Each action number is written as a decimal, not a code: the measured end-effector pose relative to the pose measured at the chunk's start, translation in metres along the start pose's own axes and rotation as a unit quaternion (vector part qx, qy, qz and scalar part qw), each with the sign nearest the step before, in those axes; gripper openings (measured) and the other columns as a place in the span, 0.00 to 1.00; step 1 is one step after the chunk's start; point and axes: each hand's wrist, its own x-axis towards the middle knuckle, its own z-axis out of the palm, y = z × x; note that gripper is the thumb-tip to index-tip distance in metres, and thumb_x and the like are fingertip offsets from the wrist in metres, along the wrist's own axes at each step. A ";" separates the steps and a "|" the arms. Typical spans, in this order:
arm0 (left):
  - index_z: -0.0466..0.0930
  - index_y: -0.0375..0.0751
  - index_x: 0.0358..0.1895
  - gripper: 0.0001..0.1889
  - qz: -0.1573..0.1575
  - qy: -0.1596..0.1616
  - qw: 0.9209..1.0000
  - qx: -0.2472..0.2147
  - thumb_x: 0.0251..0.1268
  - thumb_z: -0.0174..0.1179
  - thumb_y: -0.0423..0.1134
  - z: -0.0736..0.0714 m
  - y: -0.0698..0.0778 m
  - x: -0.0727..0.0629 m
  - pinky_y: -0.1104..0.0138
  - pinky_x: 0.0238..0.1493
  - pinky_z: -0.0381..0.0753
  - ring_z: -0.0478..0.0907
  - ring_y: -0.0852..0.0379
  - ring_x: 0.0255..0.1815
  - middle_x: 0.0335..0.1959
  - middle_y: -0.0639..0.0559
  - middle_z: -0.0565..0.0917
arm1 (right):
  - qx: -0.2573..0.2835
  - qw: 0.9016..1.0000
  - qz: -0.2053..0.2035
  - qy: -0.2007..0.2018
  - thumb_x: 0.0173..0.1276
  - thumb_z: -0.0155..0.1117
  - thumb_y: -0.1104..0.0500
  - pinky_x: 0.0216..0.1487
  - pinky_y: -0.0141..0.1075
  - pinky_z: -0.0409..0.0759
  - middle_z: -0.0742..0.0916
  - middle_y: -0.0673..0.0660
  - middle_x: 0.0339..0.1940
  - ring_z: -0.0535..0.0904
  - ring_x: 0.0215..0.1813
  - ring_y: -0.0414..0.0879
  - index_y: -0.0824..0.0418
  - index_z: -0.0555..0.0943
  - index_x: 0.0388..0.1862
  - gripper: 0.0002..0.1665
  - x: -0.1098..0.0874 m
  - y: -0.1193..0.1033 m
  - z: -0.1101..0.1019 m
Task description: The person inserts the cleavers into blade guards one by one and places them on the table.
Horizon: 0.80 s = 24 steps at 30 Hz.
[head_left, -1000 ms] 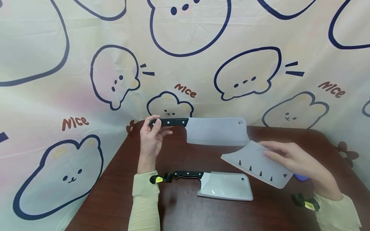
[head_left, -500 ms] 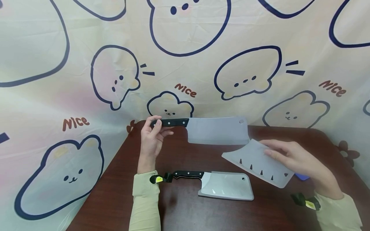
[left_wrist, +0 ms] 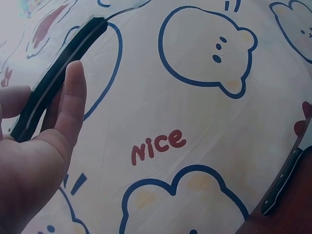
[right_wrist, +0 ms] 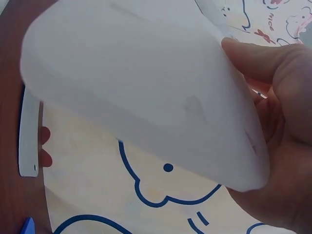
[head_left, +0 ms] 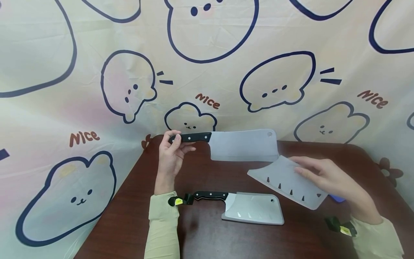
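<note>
My left hand point(head_left: 170, 153) grips the black riveted handle of a cleaver point(head_left: 242, 145), raised above the far part of the table with its broad blade pointing right. In the left wrist view the handle point(left_wrist: 63, 73) lies between thumb and fingers, and the blade shows only as a thin line. My right hand point(head_left: 326, 176) pinches a translucent white blade sheath point(head_left: 288, 181) by its upper right edge. The sheath has small dark slots along one side and is tilted, its top corner close to the blade's lower right corner. In the right wrist view the sheath point(right_wrist: 136, 87) hides much of the background.
A second cleaver point(head_left: 252, 208) lies on the brown table point(head_left: 213, 241) in front, its blade inside a similar pale sheath. A blue object point(head_left: 337, 198) shows partly behind my right hand. A patterned cloth point(head_left: 226, 82) hangs behind the table.
Both hands stay almost still. The blade's right end has risen very slightly, and the sheath has shifted by only a tiny amount.
</note>
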 end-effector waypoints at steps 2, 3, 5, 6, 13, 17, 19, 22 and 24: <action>0.66 0.41 0.52 0.10 -0.001 -0.010 1.000 -0.003 0.76 0.51 0.40 0.000 0.000 0.000 0.62 0.45 0.86 0.88 0.53 0.42 0.48 0.46 0.77 | -0.002 1.000 -0.001 0.002 0.71 0.62 0.57 0.31 0.31 0.81 0.88 0.56 0.48 0.83 0.37 0.32 0.54 0.77 0.64 0.22 0.000 0.000 0.001; 0.65 0.41 0.52 0.10 -0.001 -0.016 1.000 -0.004 0.76 0.50 0.40 0.000 0.000 0.000 0.62 0.46 0.86 0.87 0.53 0.42 0.48 0.46 0.76 | -0.005 1.000 -0.002 0.004 0.71 0.62 0.57 0.31 0.31 0.81 0.88 0.56 0.48 0.83 0.37 0.32 0.54 0.78 0.63 0.22 0.000 0.000 0.001; 0.65 0.42 0.51 0.09 -0.001 -0.024 1.000 -0.003 0.77 0.50 0.40 0.000 0.000 0.000 0.62 0.47 0.85 0.87 0.53 0.43 0.48 0.47 0.74 | -0.001 1.000 0.002 0.003 0.71 0.62 0.57 0.31 0.31 0.81 0.88 0.56 0.48 0.83 0.37 0.32 0.54 0.78 0.63 0.22 -0.001 -0.001 0.001; 0.66 0.44 0.51 0.08 0.000 -0.026 1.000 -0.003 0.77 0.50 0.40 -0.001 0.000 0.000 0.62 0.47 0.85 0.87 0.53 0.44 0.48 0.47 0.73 | -0.002 1.000 0.004 0.002 0.71 0.62 0.57 0.31 0.31 0.81 0.88 0.56 0.48 0.83 0.37 0.32 0.54 0.78 0.63 0.22 -0.001 -0.001 0.001; 0.69 0.41 0.48 0.06 0.010 -0.014 1.000 -0.017 0.76 0.51 0.39 -0.002 0.001 0.001 0.59 0.48 0.85 0.87 0.52 0.44 0.45 0.48 0.77 | -0.011 1.000 -0.007 0.002 0.70 0.63 0.57 0.31 0.31 0.81 0.88 0.54 0.47 0.82 0.37 0.32 0.54 0.78 0.62 0.22 -0.002 -0.006 0.000; 0.71 0.42 0.45 0.03 0.027 -0.012 0.999 -0.028 0.74 0.53 0.35 -0.001 0.000 0.002 0.59 0.46 0.85 0.87 0.52 0.45 0.46 0.47 0.84 | -0.008 1.000 -0.008 0.001 0.70 0.63 0.57 0.32 0.30 0.81 0.88 0.54 0.47 0.82 0.37 0.32 0.53 0.78 0.63 0.22 -0.002 -0.006 0.001; 0.71 0.43 0.45 0.03 0.036 -0.023 0.999 -0.027 0.74 0.52 0.33 -0.002 -0.001 0.001 0.60 0.44 0.86 0.88 0.52 0.44 0.47 0.46 0.85 | -0.009 1.000 -0.003 -0.001 0.71 0.63 0.56 0.31 0.31 0.81 0.88 0.54 0.47 0.82 0.36 0.32 0.52 0.78 0.63 0.22 -0.003 -0.005 0.001; 0.72 0.43 0.46 0.04 0.046 -0.045 0.998 -0.023 0.74 0.51 0.32 -0.003 0.000 0.000 0.63 0.39 0.87 0.88 0.53 0.39 0.47 0.46 0.85 | -0.012 1.000 0.002 0.004 0.70 0.63 0.56 0.30 0.31 0.81 0.88 0.54 0.47 0.82 0.35 0.32 0.51 0.78 0.63 0.23 -0.005 -0.004 -0.001; 0.72 0.43 0.46 0.05 0.049 -0.061 0.997 -0.027 0.74 0.50 0.31 -0.004 0.002 -0.001 0.64 0.37 0.86 0.88 0.53 0.37 0.48 0.46 0.86 | -0.019 1.000 -0.010 0.014 0.70 0.64 0.57 0.31 0.31 0.82 0.88 0.54 0.47 0.82 0.36 0.32 0.51 0.78 0.63 0.22 -0.006 -0.003 -0.003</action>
